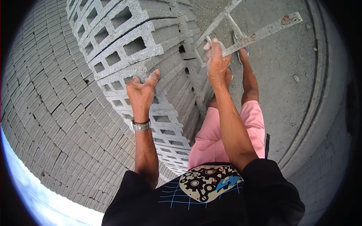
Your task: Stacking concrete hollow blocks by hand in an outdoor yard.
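Observation:
My left hand (141,90), with a metal-banded watch at the wrist, grips the upper edge of a hollow concrete block (141,71) in a tall stack. The thumb lies along the block's face, and some fingertips are hidden at its hollows. To the right, my right hand (218,66) is closed round a worn metal frame (260,34) made of flat bars with crossbars. Whitish crust and rust patches cover the bars. That frame slants away over the ground, close to the stack's right side; part of the grip is hidden behind my fingers.
More hollow blocks (124,22) rise in rows beyond my left hand. A wide mass of stacked grey blocks (49,109) fills the left side. Dusty concrete ground (286,90) lies to the right, with small stones and a long dark groove (318,75). My legs stand beside the stack.

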### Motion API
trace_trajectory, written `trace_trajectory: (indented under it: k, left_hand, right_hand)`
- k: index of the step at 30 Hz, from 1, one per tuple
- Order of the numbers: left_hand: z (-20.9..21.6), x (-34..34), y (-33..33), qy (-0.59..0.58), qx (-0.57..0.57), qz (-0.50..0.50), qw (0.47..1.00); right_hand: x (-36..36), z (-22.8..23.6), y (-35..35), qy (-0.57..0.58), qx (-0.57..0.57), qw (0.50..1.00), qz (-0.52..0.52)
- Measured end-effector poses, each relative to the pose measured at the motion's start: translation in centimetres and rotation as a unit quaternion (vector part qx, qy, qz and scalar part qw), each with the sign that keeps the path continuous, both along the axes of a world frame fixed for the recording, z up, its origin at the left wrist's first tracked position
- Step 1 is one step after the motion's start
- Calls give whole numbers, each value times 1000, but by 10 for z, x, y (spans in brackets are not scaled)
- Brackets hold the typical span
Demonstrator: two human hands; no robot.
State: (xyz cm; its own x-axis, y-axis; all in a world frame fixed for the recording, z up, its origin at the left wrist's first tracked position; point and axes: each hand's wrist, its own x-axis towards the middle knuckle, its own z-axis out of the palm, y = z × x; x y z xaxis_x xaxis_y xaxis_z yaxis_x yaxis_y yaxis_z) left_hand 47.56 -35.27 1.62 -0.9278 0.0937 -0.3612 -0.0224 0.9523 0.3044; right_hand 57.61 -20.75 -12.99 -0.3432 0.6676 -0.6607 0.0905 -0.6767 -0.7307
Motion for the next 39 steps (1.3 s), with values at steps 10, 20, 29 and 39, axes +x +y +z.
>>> trace_trajectory:
  k: [10, 20, 29, 39]
  left_hand:
    - [0, 61, -24, 228, 82, -75, 967]
    - [50, 203, -144, 72, 134, 190, 970]
    - [47, 225, -178, 88, 98, 370, 920]
    - [55, 100, -61, 88, 193, 202, 956]
  right_hand:
    - [56, 130, 40, -186, 308, 880, 311]
    - [10, 209, -112, -55, 389, 669, 631]
    - [48, 197, -136, 156, 462, 405, 774]
    - [105, 79, 241, -304, 289, 708, 568]
